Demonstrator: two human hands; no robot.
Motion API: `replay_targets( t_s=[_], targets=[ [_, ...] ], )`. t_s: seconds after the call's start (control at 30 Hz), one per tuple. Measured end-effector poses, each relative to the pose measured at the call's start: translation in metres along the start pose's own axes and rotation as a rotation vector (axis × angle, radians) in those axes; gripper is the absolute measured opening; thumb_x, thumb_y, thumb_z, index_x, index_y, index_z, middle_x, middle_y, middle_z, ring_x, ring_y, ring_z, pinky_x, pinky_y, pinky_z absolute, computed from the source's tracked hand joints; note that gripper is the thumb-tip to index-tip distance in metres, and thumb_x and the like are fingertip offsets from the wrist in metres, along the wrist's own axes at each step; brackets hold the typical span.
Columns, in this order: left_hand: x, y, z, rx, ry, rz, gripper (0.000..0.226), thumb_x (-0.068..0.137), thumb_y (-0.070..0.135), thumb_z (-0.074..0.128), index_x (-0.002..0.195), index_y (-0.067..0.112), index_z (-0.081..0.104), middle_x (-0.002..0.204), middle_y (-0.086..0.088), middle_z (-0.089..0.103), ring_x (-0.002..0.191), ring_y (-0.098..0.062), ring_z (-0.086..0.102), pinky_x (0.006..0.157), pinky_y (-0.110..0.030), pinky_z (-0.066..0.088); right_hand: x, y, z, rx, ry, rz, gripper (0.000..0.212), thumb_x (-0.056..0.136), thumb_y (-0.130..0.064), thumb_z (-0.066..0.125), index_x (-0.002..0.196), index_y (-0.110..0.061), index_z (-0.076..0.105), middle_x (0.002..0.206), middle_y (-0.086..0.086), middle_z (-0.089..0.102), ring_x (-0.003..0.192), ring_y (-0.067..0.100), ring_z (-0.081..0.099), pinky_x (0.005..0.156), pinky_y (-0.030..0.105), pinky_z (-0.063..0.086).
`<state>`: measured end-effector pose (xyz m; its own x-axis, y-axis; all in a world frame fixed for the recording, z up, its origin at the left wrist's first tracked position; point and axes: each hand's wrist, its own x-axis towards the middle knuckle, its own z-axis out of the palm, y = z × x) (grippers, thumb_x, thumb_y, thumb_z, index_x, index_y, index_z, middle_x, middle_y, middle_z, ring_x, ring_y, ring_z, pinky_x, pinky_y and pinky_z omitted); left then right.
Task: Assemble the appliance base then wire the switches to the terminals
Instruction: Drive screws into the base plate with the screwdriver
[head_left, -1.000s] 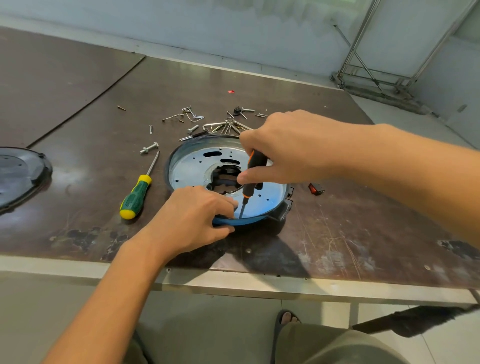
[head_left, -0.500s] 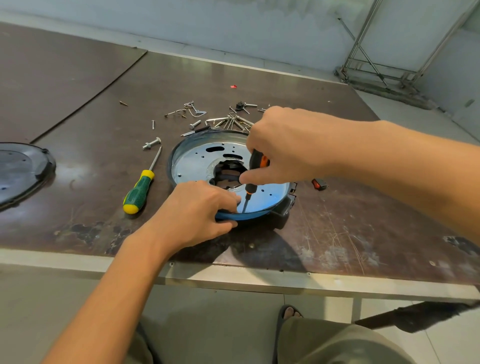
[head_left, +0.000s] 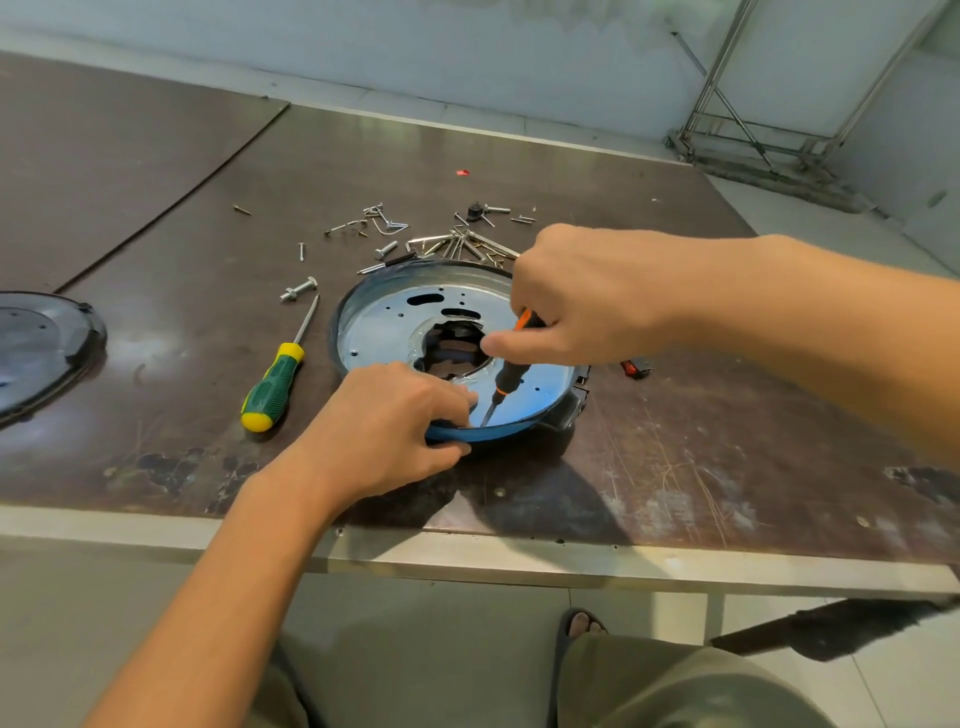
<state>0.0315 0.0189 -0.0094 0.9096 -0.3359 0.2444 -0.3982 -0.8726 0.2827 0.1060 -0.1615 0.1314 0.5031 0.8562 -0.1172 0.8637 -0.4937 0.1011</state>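
The appliance base (head_left: 405, 327) sits mid-bench (head_left: 675, 441), toward the near edge. My left hand (head_left: 384, 421) clamps its near rim, fingers (head_left: 454, 402) curled over. My right hand (head_left: 587, 296) grasps the screwdriver (head_left: 511, 371). Its shaft slants down toward me, tip meeting the base just right of the left fingers.

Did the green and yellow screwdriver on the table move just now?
No. The green screwdriver lies where it did, tip by the bolt, left of the base.
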Motion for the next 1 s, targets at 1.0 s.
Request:
replay_targets(
  t_s=[1.0],
  targets=[
    [0.000,-0.001,0.000,0.014,-0.028,-0.006,0.017,0.081,0.042,0.068,0.089,0.026,0.068,0.106,0.009,0.073,0.102,-0.017,0.067,0.078,-0.043,0.056,0.001,-0.002,-0.006,-0.063,-0.040,-0.168,0.027,0.091,-0.047,0.065,0.079,-0.024,0.062,0.057,-0.007,0.049,0.050,0.009,0.043,0.047,0.015,0.026]
  ],
)
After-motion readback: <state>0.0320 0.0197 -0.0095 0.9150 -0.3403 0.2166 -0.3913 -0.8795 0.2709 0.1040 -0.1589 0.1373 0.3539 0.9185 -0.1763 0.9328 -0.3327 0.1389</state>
